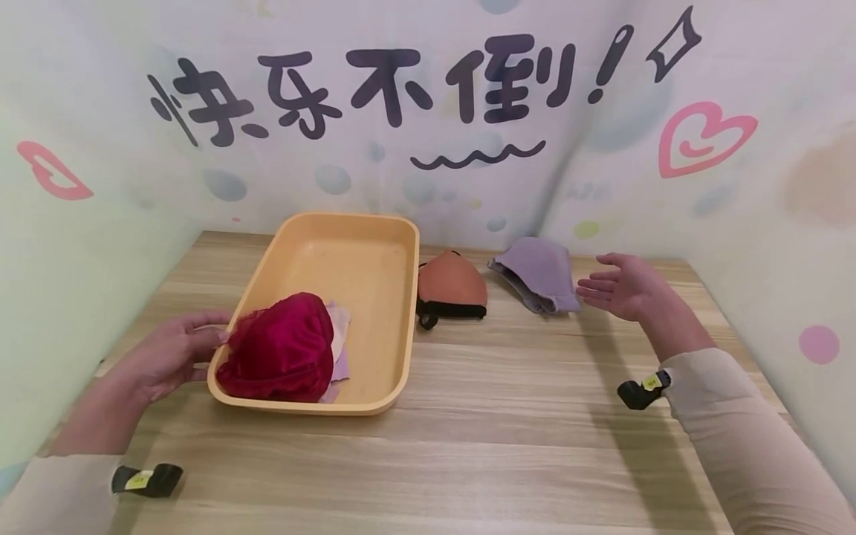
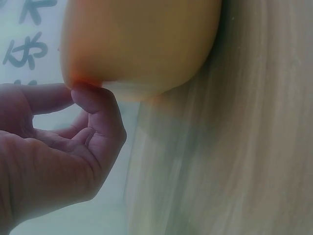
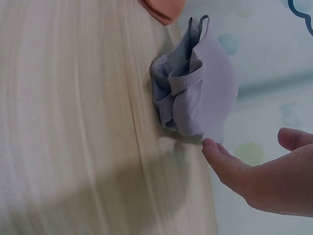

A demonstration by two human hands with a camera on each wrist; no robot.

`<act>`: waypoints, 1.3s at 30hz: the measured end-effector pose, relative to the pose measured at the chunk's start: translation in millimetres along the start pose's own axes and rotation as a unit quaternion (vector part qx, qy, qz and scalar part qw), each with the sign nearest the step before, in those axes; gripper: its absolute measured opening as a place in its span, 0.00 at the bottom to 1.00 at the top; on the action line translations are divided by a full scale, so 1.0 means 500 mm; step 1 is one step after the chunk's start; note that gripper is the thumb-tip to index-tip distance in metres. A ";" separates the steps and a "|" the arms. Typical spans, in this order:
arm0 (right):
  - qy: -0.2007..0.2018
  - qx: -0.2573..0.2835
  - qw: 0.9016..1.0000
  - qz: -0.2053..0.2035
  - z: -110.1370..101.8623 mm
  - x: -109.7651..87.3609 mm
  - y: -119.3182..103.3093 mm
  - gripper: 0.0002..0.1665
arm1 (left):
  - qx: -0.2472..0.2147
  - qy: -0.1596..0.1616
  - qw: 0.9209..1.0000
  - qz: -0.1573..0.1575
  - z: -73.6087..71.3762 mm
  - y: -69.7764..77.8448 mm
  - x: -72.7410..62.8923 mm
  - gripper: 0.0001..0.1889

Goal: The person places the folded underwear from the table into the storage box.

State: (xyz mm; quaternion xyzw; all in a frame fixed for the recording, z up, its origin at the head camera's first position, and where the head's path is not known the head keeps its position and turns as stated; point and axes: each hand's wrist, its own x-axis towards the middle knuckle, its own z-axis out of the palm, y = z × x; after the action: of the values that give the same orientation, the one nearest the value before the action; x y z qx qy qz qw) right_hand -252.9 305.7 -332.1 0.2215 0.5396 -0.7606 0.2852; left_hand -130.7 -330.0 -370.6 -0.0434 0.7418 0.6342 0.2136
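Note:
A yellow-orange plastic basin (image 1: 374,357) stands on the table, left of centre. In its near left part a shiny dark red bra (image 1: 287,349) with a sheer edge lies folded over pale lilac fabric (image 1: 339,349). My left hand (image 1: 177,353) is at the basin's left rim, its thumb and finger pinching at the red bra's sheer edge; in the left wrist view a reddish patch shows above those fingertips. A folded lavender bra (image 1: 538,271) rests near the table's back edge. Beside it my right hand (image 1: 625,286) holds its fingers extended, fingertips close to or touching the fabric.
Between the basin and the lavender bra lies a folded orange bra (image 1: 455,286) with black edging. The wood-grain table (image 1: 468,446) reaches back to a white printed curtain (image 1: 374,178). Each sleeve carries a small black wrist camera.

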 end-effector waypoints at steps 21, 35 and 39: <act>0.014 -0.026 0.999 0.024 0.006 0.048 0.026 0.44 | 0.018 0.003 1.000 -0.004 0.001 0.001 0.000 0.20; 0.033 -0.007 0.999 0.025 0.002 0.058 0.032 0.43 | 0.025 0.004 1.000 -0.009 0.003 -0.001 0.001 0.26; 0.039 0.003 0.999 0.029 0.006 0.059 0.029 0.42 | 0.019 0.002 1.000 -0.007 0.001 0.000 0.002 0.20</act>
State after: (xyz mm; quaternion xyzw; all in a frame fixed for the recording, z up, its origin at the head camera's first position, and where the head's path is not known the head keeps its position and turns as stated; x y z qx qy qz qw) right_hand -264.8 293.5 -360.3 0.2675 0.5415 -0.7441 0.2855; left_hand -131.4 -329.1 -371.2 -0.0459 0.7539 0.6185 0.2167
